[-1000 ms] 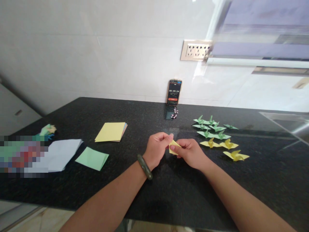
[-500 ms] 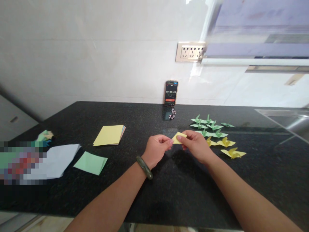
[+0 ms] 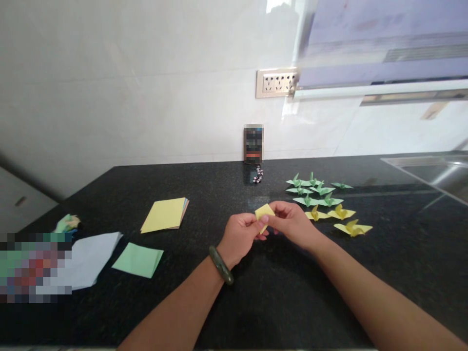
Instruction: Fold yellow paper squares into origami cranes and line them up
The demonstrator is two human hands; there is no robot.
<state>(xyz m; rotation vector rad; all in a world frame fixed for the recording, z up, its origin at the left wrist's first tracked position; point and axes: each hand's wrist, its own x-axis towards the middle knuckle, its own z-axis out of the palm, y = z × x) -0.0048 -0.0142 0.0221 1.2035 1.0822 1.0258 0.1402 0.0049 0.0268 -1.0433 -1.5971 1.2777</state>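
Observation:
A small folded piece of yellow paper [image 3: 264, 210] is held above the dark counter between both hands. My left hand [image 3: 241, 235], with a dark green bangle [image 3: 221, 265] at the wrist, pinches its lower left side with the thumb on top. My right hand [image 3: 291, 220] grips the right side between thumb and fingers, partly covering it. Just to the right stand yellow paper cranes [image 3: 353, 228], with several green paper cranes [image 3: 307, 200] behind them.
A stack of coloured paper [image 3: 164, 215], yellow on top, lies left of my hands. Nearer are green paper [image 3: 138, 260] and white sheets [image 3: 95, 256]. A phone [image 3: 253, 145] leans against the wall, its beaded strap [image 3: 258, 174] in front. At far right is a sink [image 3: 438, 175].
My hands have drawn closer together, and the folded yellow paper has turned more upright between them. The left thumb now lies further over it. The view has shifted slightly.

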